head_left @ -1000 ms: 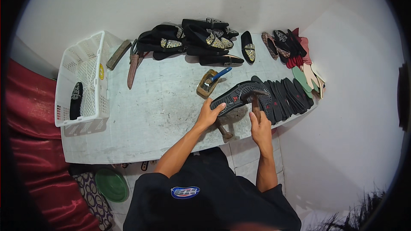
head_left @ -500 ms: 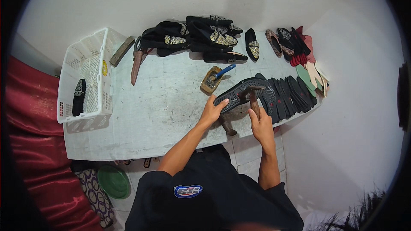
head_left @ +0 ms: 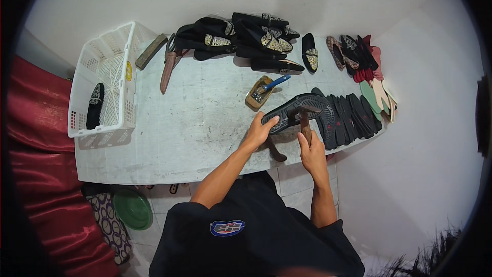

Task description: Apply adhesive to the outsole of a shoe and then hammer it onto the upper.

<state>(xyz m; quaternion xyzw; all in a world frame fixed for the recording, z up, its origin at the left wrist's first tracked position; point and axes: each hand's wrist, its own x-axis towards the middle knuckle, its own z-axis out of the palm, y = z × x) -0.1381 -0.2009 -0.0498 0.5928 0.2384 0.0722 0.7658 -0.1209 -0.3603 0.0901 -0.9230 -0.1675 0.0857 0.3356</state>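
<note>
My left hand is closed around one end of a black shoe, thumb on its ridged sole, which faces up. In my right hand is a hammer, gripped by its wooden handle. The hammer's dark head lies over the middle of the sole; whether it touches cannot be told. Under the shoe, a curved dark metal piece, like the arm of a shoe anvil, sticks out toward me; its rest is hidden. Beside the shoe's far end stands a row of black soles.
A small tray with a blue-handled brush sits beyond the shoe. Several black loafers are heaped by the wall. At left stand a white basket holding one shoe, a sharpening block and a brown-handled tool.
The whole view has shifted slightly, so the table's things appear a little higher and mostly farther right. Both hands keep their holds, and the hammer head stays over the sole.
</note>
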